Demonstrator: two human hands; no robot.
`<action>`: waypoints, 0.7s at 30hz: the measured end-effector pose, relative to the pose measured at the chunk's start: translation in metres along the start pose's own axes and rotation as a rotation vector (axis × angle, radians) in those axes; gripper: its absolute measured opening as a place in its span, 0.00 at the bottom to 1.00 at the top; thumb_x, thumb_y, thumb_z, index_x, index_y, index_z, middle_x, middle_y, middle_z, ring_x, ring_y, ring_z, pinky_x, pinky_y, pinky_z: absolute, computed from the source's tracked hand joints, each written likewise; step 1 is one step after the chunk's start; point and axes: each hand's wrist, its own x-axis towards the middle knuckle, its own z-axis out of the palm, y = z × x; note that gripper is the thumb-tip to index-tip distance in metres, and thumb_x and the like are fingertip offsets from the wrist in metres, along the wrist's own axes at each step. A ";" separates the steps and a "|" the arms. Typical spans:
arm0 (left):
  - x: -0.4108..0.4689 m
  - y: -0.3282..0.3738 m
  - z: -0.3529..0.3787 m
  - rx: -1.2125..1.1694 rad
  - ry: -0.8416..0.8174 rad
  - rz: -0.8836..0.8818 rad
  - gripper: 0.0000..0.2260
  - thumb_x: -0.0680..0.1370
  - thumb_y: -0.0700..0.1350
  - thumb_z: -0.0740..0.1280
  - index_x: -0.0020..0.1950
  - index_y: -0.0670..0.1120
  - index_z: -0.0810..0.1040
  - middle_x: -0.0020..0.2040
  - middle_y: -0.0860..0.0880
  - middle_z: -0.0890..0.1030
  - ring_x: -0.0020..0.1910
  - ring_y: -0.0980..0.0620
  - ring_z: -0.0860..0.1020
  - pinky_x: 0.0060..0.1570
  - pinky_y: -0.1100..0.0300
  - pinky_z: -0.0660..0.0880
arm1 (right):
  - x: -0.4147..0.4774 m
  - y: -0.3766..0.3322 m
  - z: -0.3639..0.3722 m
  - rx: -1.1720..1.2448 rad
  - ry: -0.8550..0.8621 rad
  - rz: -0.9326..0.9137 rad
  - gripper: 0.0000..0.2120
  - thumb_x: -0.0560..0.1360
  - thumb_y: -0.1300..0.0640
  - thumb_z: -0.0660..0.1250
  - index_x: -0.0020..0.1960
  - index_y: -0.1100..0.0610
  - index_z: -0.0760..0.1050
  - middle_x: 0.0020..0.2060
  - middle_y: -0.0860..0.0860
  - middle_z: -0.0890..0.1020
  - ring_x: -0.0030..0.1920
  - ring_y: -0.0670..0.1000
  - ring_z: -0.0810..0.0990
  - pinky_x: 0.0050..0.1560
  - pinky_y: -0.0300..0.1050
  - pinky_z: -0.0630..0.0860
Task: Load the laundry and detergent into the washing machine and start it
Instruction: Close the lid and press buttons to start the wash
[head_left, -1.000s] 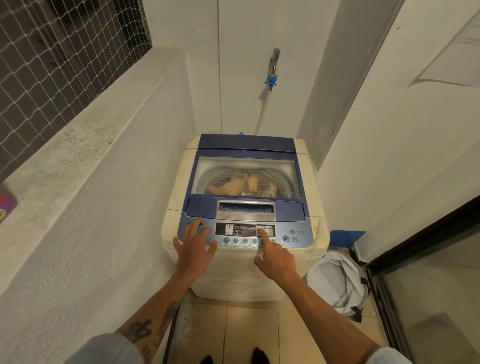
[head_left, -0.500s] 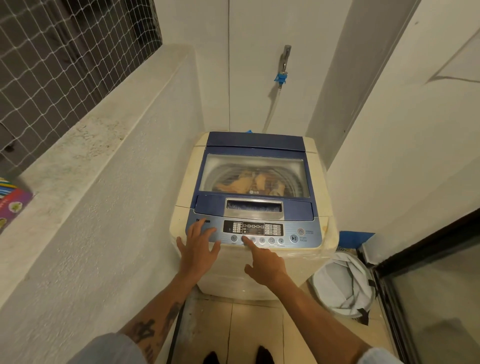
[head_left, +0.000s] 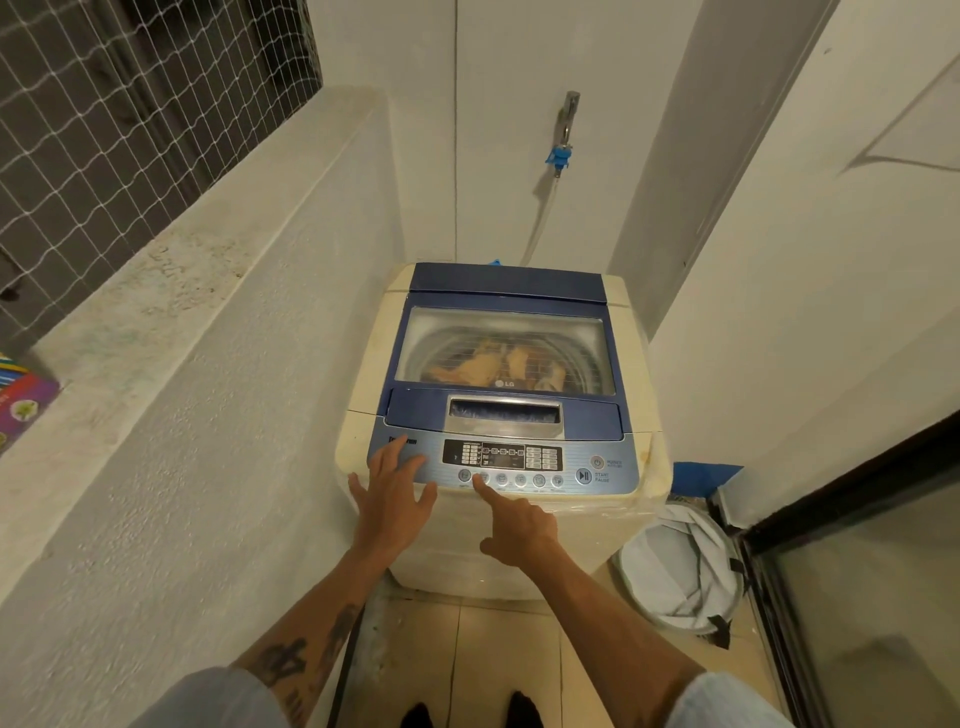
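You have a colourful box (head_left: 23, 410) at the near end of the ledge (head_left: 208, 270), a tap (head_left: 567, 117) on the back wall, and a white hamper (head_left: 680, 571) on the floor tiles (head_left: 498, 654).

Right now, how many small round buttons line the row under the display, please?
6 buttons in a line under the display; right hand touches the second from left.
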 end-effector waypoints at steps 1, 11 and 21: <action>0.000 0.003 -0.002 -0.008 -0.002 -0.002 0.19 0.75 0.54 0.70 0.65 0.52 0.76 0.76 0.48 0.64 0.75 0.45 0.60 0.69 0.30 0.53 | -0.001 -0.001 0.000 0.003 0.011 0.007 0.41 0.76 0.53 0.67 0.79 0.39 0.45 0.54 0.55 0.81 0.53 0.57 0.81 0.47 0.48 0.73; -0.001 -0.004 -0.004 0.002 0.014 0.002 0.18 0.75 0.54 0.69 0.64 0.53 0.77 0.76 0.49 0.63 0.75 0.46 0.60 0.69 0.31 0.52 | -0.002 -0.005 0.003 0.007 0.044 0.012 0.40 0.77 0.51 0.67 0.79 0.40 0.45 0.54 0.55 0.81 0.53 0.57 0.81 0.49 0.49 0.75; 0.004 -0.001 -0.003 0.005 0.015 0.009 0.18 0.75 0.53 0.70 0.64 0.52 0.77 0.75 0.48 0.65 0.74 0.45 0.61 0.69 0.30 0.53 | -0.002 0.001 0.005 0.008 0.039 0.034 0.42 0.76 0.53 0.67 0.79 0.39 0.43 0.53 0.55 0.81 0.52 0.57 0.81 0.48 0.49 0.74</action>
